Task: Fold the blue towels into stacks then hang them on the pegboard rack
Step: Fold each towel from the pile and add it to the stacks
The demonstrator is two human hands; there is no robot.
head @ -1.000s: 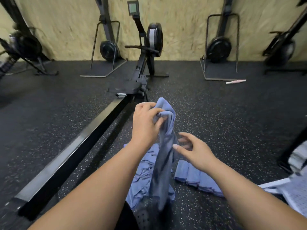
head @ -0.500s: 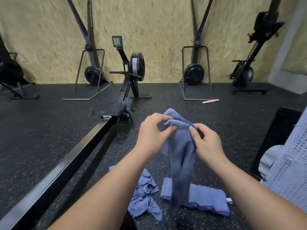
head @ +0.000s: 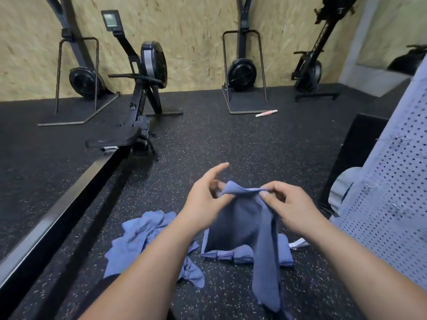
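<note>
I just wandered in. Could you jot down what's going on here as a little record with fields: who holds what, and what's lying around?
place: speckled floor, with a rowing machine near the wall
left hand: pinches one top corner of the held towel
right hand: pinches the other top corner
held towel: hangs down between the hands
unfolded pile: crumpled blue towels on the floor, to the left
folded towels: in a row on the floor, behind the held towel
pegboard rack: at the right edge of view
</note>
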